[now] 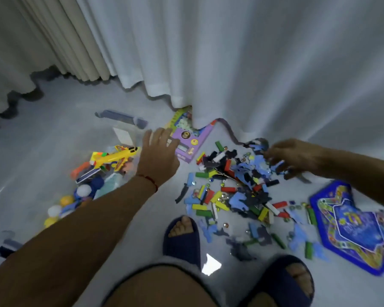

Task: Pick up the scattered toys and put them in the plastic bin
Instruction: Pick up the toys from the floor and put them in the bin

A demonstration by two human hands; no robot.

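The clear plastic bin (pixel 124 138) already holds several toys; the left hand (pixel 159 151) hovers spread and empty, the right hand (pixel 295 155) curls into the floor's scattered pieces (pixel 231 189), its grip unclear.

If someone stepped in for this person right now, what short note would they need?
Left hand: open, fingers spread, above the edge of the clear plastic bin, holding nothing.
Right hand: fingers curled down into the far side of the pile of blocks and foam pieces; blurred, so the grip is unclear.
Done: yellow toy gun and balls already in the bin.
Left: the pile, the purple box by the curtain, the blue board on the right.
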